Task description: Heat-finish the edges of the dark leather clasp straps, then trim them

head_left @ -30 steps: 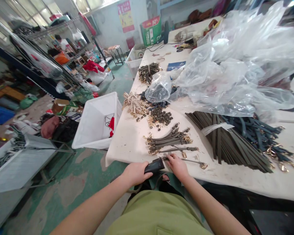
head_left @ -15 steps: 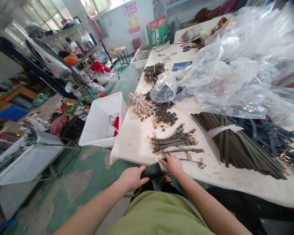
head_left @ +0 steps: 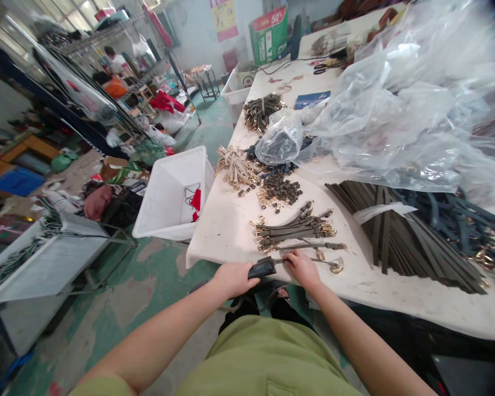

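Observation:
My left hand (head_left: 234, 279) is closed around a thick black-handled tool (head_left: 262, 268) at the table's front edge. I cannot make out what kind of tool it is. Just to its right, my right hand (head_left: 302, 267) pinches a narrow grey-brown strap (head_left: 322, 260) near the tool's tip. A gold metal clasp (head_left: 337, 265) lies at that strap's far end, on the table. Behind my hands is a row of similar straps with gold clasps (head_left: 291, 234), with one strap (head_left: 325, 246) apart in front. Whether the tool touches the strap is hard to see.
Small brown loops (head_left: 284, 188) and beige straps (head_left: 235, 166) lie further back on the white table (head_left: 223, 242). Long strips (head_left: 396, 236) and clear plastic bags (head_left: 408, 126) cover the right side. A white bin (head_left: 165, 192) stands on the floor at left.
Both hands have moved slightly up and to the right, with the black-handled tool now over the table edge. The view has shifted a little.

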Demonstrator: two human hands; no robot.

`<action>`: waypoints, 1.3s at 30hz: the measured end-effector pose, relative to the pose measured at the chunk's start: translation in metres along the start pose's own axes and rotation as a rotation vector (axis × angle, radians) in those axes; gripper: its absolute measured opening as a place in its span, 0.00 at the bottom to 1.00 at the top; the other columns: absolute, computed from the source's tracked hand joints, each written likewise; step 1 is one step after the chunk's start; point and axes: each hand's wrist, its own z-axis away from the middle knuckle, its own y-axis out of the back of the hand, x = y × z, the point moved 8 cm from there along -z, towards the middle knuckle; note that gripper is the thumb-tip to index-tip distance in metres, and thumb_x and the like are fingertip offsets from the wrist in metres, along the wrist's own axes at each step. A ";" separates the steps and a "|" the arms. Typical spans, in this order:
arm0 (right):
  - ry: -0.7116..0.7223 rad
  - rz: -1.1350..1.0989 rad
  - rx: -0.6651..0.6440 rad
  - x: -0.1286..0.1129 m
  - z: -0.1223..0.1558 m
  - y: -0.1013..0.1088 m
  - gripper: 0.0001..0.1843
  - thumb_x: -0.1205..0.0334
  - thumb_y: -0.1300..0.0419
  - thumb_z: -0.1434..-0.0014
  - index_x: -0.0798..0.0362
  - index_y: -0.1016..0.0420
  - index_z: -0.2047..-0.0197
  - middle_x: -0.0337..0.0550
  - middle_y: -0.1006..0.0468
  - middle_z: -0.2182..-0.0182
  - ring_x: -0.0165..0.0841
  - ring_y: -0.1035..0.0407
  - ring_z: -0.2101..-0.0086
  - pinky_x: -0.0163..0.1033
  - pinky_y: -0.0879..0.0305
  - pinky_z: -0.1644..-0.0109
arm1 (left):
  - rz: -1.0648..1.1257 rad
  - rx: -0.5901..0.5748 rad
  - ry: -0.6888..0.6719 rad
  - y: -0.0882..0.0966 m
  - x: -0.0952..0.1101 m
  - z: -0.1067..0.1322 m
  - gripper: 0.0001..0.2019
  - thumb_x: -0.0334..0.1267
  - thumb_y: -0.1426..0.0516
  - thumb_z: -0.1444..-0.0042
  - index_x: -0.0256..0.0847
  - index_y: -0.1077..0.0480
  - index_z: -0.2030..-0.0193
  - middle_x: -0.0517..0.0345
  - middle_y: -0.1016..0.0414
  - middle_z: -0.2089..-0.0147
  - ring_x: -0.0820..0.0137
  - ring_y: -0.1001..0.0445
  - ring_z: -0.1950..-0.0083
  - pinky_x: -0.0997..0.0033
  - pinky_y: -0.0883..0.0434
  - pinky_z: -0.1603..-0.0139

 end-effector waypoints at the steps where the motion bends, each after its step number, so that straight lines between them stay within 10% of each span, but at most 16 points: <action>1: -0.015 -0.019 0.004 0.001 -0.001 -0.002 0.13 0.59 0.52 0.43 0.47 0.29 0.59 0.41 0.31 0.62 0.29 0.35 0.64 0.33 0.46 0.62 | -0.012 -0.005 0.005 0.001 0.002 -0.004 0.23 0.56 0.55 0.48 0.42 0.35 0.55 0.48 0.26 0.63 0.57 0.27 0.60 0.62 0.32 0.63; 16: -0.075 -0.032 0.032 0.012 -0.002 -0.004 0.12 0.57 0.52 0.43 0.47 0.29 0.62 0.40 0.32 0.63 0.27 0.36 0.68 0.33 0.48 0.68 | -0.065 -0.091 -0.029 0.021 0.040 -0.043 0.24 0.55 0.51 0.51 0.42 0.35 0.53 0.48 0.25 0.60 0.58 0.27 0.60 0.62 0.32 0.61; 39: -0.055 -0.011 0.021 0.013 -0.005 -0.004 0.12 0.57 0.54 0.42 0.46 0.30 0.62 0.40 0.32 0.64 0.27 0.37 0.70 0.33 0.50 0.70 | -0.069 -0.025 0.022 0.011 0.003 -0.027 0.23 0.57 0.52 0.52 0.42 0.32 0.59 0.48 0.25 0.65 0.56 0.27 0.63 0.61 0.31 0.64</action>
